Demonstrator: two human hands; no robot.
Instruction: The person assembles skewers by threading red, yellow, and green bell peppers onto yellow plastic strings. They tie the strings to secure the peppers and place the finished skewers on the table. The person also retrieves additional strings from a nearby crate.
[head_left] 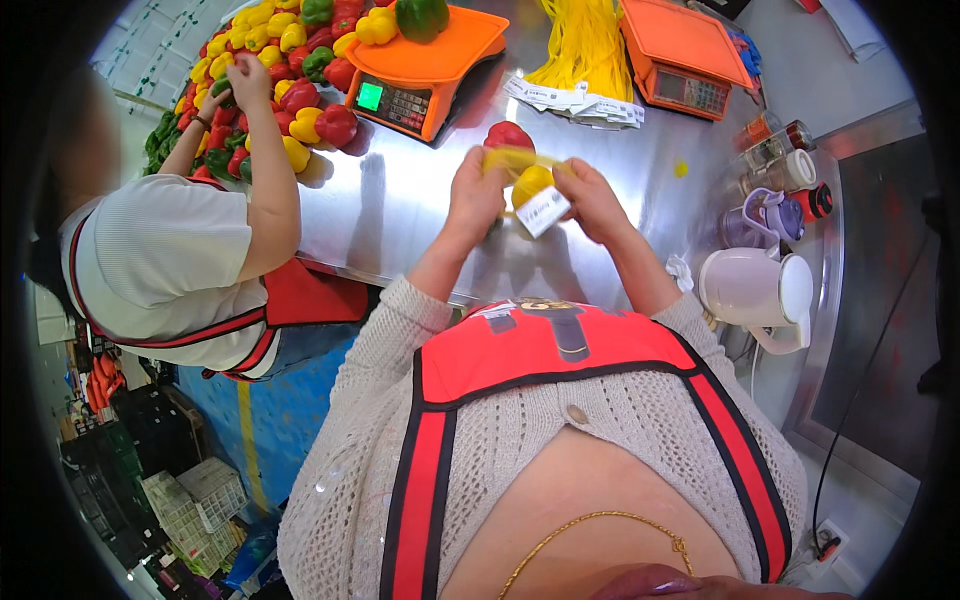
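Note:
Over the metal table (pixel 400 200), my left hand (pixel 474 200) and my right hand (pixel 596 202) are both closed on a yellow mesh bag (pixel 520 157), stretched between them. A white printed label (pixel 543 211) hangs from the bag beside my right hand. Between my hands is a yellow bell pepper (pixel 532 182); whether it is inside the mesh I cannot tell. Just beyond them is a red bell pepper (pixel 508 135). A sliver of something green shows by my left fingers, mostly hidden.
A co-worker (pixel 180 230) at my left reaches into a heap of bell peppers (pixel 290 100). Beyond stand an orange scale (pixel 430 60) bearing peppers, a bundle of yellow mesh bags (pixel 585 50) with white labels, and another orange scale (pixel 685 55). A kettle (pixel 745 288) and jars (pixel 765 150) line the right.

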